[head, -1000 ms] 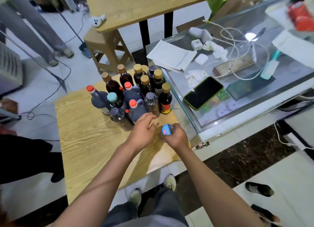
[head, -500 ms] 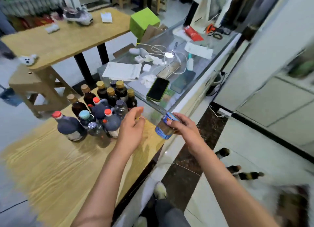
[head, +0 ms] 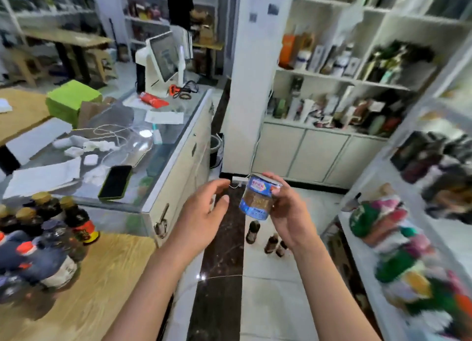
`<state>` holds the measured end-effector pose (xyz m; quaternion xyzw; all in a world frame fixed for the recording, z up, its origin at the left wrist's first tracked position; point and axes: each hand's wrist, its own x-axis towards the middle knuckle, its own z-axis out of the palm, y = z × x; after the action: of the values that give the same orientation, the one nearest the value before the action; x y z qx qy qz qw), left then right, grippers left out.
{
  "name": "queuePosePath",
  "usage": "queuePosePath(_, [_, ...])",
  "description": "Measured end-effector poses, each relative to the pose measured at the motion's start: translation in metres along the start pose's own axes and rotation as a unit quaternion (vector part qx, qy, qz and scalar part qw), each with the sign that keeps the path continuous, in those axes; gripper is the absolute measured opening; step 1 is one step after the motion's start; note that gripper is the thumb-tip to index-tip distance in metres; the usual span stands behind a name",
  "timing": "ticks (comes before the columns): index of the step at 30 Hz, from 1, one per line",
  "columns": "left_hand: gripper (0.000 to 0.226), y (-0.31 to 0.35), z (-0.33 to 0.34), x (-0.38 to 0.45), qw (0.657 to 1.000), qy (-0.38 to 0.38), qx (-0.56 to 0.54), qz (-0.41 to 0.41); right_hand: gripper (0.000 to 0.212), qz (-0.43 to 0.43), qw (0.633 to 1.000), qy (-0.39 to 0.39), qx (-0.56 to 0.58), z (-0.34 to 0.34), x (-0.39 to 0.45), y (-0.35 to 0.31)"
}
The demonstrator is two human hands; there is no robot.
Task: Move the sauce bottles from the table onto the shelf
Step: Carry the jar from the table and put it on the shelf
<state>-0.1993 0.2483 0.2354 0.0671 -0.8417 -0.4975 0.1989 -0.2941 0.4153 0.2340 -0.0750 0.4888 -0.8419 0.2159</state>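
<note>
My right hand (head: 287, 210) grips a small jar (head: 258, 200) with a blue label and brown contents, held up in mid-air over the floor. My left hand (head: 201, 213) hovers just left of the jar with relaxed, slightly bent fingers and holds nothing. Several sauce bottles (head: 43, 238) with red, gold and grey caps stand clustered on the wooden table (head: 102, 277) at the lower left. A white shelf (head: 362, 259) with colourful packets runs along the right side, blurred.
A glass counter (head: 158, 146) with a phone (head: 116, 181), papers and cables stands behind the table. Three dark bottles (head: 268, 238) stand on the tiled floor. White wall shelves (head: 339, 75) with goods and cabinets fill the back right. A white pillar (head: 250, 80) rises in the middle.
My view has swung right from the table toward the shelves. My right hand has carried the jar up and away from the table; my left hand has left the bottles and followed.
</note>
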Motion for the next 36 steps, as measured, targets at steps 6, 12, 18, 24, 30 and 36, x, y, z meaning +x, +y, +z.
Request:
queuePosePath(6, [0.029, 0.093, 0.127, 0.005, 0.995, -0.08, -0.03, 0.058, 0.029, -0.036, 0.99, 0.105, 0.087, -0.106, -0.053, -0.092])
queuePosePath(12, [0.032, 0.203, 0.278, -0.008, 0.977, -0.161, -0.023, 0.137, 0.038, -0.088, 0.977, 0.186, 0.052, -0.23, -0.128, -0.185])
queuePosePath(18, [0.043, 0.317, 0.418, -0.005, 0.967, -0.157, -0.037, 0.197, 0.044, -0.19, 0.956, 0.225, -0.017, -0.336, -0.201, -0.275])
queuePosePath(24, [0.039, 0.389, 0.521, -0.011, 0.942, -0.209, -0.093, 0.243, 0.056, -0.262, 0.888, 0.343, -0.155, -0.404, -0.259, -0.353])
queuePosePath(30, [0.039, 0.429, 0.603, -0.002, 0.906, -0.272, -0.135, 0.295, 0.052, -0.312, 0.782, 0.478, -0.25, -0.453, -0.295, -0.404])
queuePosePath(36, [0.035, 0.478, 0.685, 0.012, 0.852, -0.365, -0.16, 0.34, 0.047, -0.296, 0.644, 0.62, -0.338, -0.499, -0.319, -0.442])
